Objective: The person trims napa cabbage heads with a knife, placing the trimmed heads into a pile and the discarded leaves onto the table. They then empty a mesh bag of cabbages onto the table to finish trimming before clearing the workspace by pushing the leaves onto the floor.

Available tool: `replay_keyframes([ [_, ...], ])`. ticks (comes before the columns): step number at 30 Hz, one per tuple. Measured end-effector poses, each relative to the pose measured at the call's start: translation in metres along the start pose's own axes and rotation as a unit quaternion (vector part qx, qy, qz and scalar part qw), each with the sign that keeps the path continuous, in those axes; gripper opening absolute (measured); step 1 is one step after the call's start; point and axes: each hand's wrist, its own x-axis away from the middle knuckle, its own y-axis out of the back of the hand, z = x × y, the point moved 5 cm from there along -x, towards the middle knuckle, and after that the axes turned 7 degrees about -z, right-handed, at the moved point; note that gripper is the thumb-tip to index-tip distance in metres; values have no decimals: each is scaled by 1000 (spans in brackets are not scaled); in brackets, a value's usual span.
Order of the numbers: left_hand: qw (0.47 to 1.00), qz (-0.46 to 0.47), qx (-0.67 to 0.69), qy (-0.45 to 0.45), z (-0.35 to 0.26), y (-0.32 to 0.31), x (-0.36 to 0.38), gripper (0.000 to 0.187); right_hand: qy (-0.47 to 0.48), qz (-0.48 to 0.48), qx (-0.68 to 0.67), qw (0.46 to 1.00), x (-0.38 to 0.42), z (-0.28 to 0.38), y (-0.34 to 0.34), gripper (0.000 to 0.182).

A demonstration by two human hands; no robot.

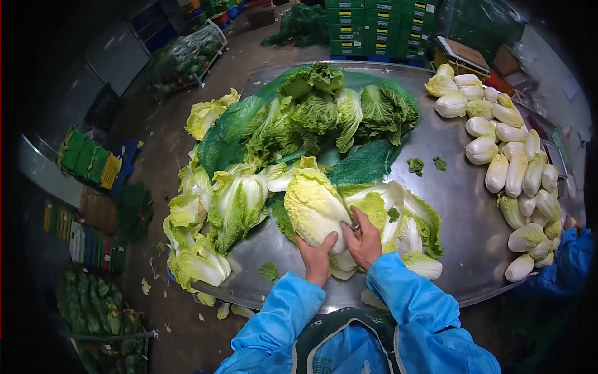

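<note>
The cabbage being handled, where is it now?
In the head view, the cabbage is near centre, between left hand and right hand, nearer than the green net.

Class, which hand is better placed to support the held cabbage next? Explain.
Probably the left hand: it cups the cabbage near its base, while the right hand also holds a small metallic object.

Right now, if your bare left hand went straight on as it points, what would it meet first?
The pale yellow, oval cabbage against the left hand; beyond, probably green mesh netting, though depth is unclear.
</note>
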Motion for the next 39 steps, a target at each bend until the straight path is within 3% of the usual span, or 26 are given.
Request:
replay_keyframes([
  [4,1000,-8,15,-25,2,0,4,82,-95,-28,-13,995,-13,-8,16,47],
  [6,999,3,-6,-39,-3,0,3,83,-157,-22,-169,973,-12,-16,15,46],
  [8,998,13,-26,-52,-9,-2,4,84,-124,-16,-168,978,-10,-7,14,45],
  [10,988,35,-117,-100,-22,-10,8,84,15,11,-124,992,-12,8,6,44],
  [12,986,44,-115,-115,-27,-14,11,83,3,26,-104,994,-13,10,6,40],
  [14,984,46,-113,-128,-30,-14,12,81,98,-24,-30,994,-9,18,8,38],
  [15,986,48,-101,-126,-30,-13,12,82,98,-26,-31,994,-9,18,7,38],
  [17,987,52,-91,-122,-27,-8,12,84,4,-74,-51,996,-10,4,10,36],
  [18,989,38,-84,-115,-22,-1,8,78,3,-77,-51,996,-13,-11,9,36],
  [20,991,30,-77,-108,-16,7,2,72,-126,-87,-110,982,-25,-73,10,40],
  [21,997,55,11,-44,-11,11,-1,70,-126,-94,-113,981,-23,-93,14,40],
  [22,992,78,100,20,-6,14,-6,68,-103,-39,-13,994,-18,-110,13,44],
  [23,984,96,114,98,5,22,-11,70,-81,20,90,992,-15,-118,11,47],
  [24,984,99,113,99,-5,21,-10,70,-80,16,89,993,-11,-95,15,47],
  [26,896,200,288,273,-15,0,9,75,-161,-100,-116,975,-1,-48,44,51],
  [27,892,243,270,268,-21,-9,19,75,-214,5,-186,959,-3,-35,49,56],
  [28,890,245,266,278,-12,-6,19,75,-219,-4,-187,958,-2,-23,55,56],
  [30,721,360,364,468,14,-15,35,55,-249,133,-434,855,1,5,40,62],
  [31,726,331,323,508,15,-23,51,52,-247,160,-404,866,0,3,41,59],
  [33,795,216,212,526,27,-20,66,70,-252,156,-374,879,5,16,56,53],
  [34,781,165,214,563,40,-5,68,69,-224,147,-364,892,5,2,64,57],
  [35,753,144,215,605,73,25,55,69,-276,154,-291,903,9,-36,71,59],
  [36,747,147,193,619,82,28,57,68,-290,168,-356,873,18,-53,76,61],
  [37,770,171,124,602,74,13,66,67,-268,141,-402,864,25,-43,89,60],
  [38,795,251,60,549,82,12,62,71,-289,131,-409,856,29,-58,96,58],
  [39,846,262,-119,450,89,11,56,77,-273,111,-406,865,33,-73,106,56],
])
